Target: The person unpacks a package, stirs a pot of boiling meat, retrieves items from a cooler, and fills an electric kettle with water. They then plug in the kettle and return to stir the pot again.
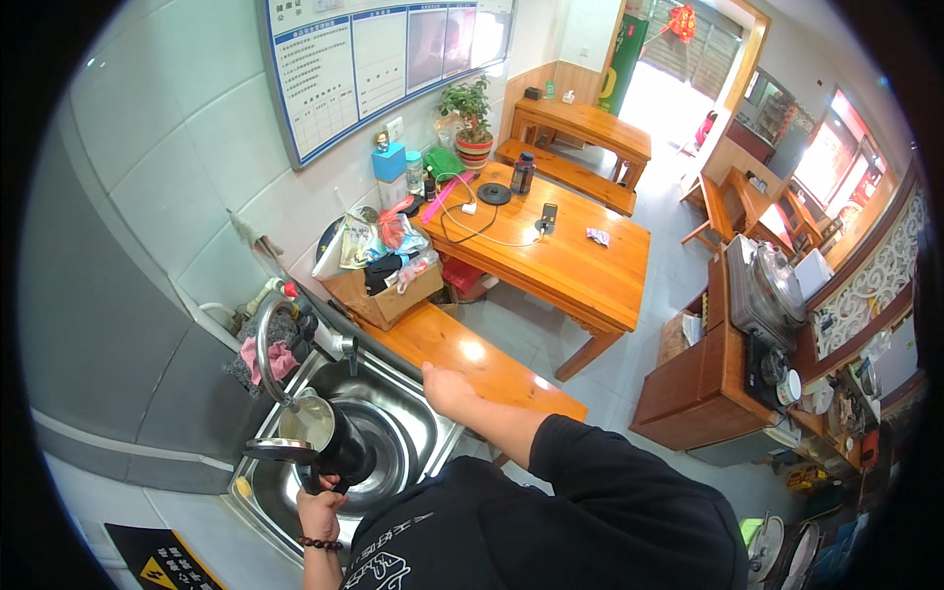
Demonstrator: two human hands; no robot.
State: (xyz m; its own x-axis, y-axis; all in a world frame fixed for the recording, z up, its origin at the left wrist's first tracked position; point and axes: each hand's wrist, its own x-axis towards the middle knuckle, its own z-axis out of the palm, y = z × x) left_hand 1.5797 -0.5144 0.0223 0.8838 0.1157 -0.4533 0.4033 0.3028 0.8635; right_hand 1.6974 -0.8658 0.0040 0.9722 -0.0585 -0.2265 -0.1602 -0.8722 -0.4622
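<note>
My left hand (pixel 321 510), with a beaded bracelet at the wrist, grips the handle of a black electric kettle (pixel 345 442). The kettle is tilted over a stainless steel sink (pixel 431 442), its lid (pixel 280 450) hinged back. A curved metal faucet (pixel 264 346) ends at the kettle's mouth; whether water runs is hard to tell. Under the kettle lies a round metal basin (pixel 394 446). My right hand (pixel 446 391) is beside the sink's far right rim, above a wooden bench; its fingers look partly curled and nothing shows in it.
Beyond the bench (pixel 472 346) stands a wooden table (pixel 590 273) with a black kettle base, cables and a bottle (pixel 523 173). A cardboard box (pixel 402 299) of bags sits on the bench. Pink and grey cloths (pixel 273 361) hang by the faucet. A cabinet (pixel 700 383) with cooking equipment stands right.
</note>
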